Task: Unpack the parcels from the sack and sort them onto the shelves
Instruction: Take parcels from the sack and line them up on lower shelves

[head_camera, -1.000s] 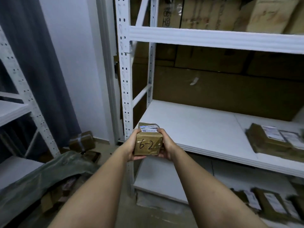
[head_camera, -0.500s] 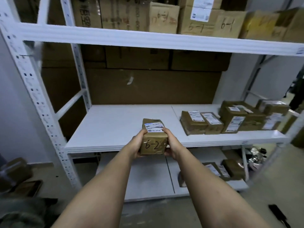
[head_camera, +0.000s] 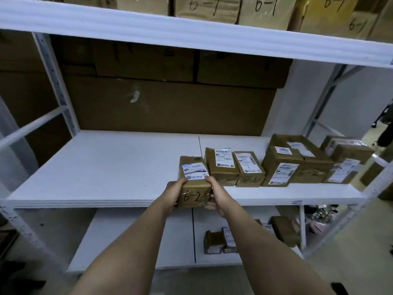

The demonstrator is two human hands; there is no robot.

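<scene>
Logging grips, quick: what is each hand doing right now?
Left hand: grips the left side of the 6-2 parcel.
Right hand: grips its right side.

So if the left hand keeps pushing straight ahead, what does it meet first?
Probably nothing: the left hand points along bare middle shelf toward the cardboard back panel. The row of parcels sits right of that line; depth uncertain.

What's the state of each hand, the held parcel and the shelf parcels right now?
left hand: grips the parcel's left side.
right hand: grips its right side.
6-2 parcel: held over the middle shelf's front edge, label up.
middle shelf: left part bare.
row of parcels: resting on the shelf's right part, labels up.
</scene>
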